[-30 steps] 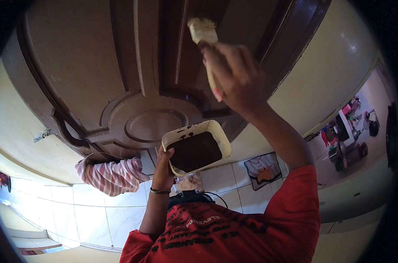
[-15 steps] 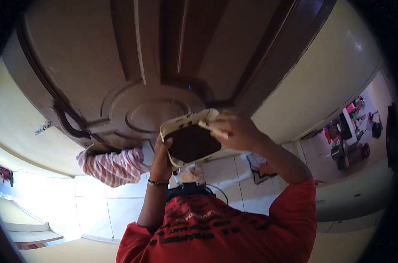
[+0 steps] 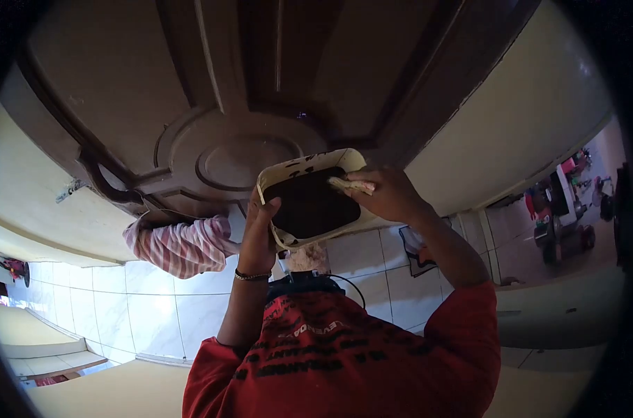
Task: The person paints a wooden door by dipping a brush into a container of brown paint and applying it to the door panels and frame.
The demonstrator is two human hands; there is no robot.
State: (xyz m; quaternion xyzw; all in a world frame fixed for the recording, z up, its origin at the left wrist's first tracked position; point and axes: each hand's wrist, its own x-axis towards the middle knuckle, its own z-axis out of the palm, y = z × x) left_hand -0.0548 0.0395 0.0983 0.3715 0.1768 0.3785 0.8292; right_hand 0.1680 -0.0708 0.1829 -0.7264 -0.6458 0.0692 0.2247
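My left hand grips the left side of a cream square-rimmed tub, thumb over the rim. Dark brown liquid fills much of the tub, and dark smears mark its inner wall. My right hand is closed on a pale, pinkish-white wad of cloth over the tub's right side, its tip right at the liquid's surface. Just beyond the tub rises a brown panelled door with a carved oval.
A pink-striped cloth hangs from the door's handle side, below the curved handle. A dark-edged piece lies on the white tiled floor. To the right, past the cream wall, various household items stand in another area.
My right hand has lowered the wad of cloth from the tub's far rim toward the dark liquid. The tub appears slightly higher in view, still held by my left hand.
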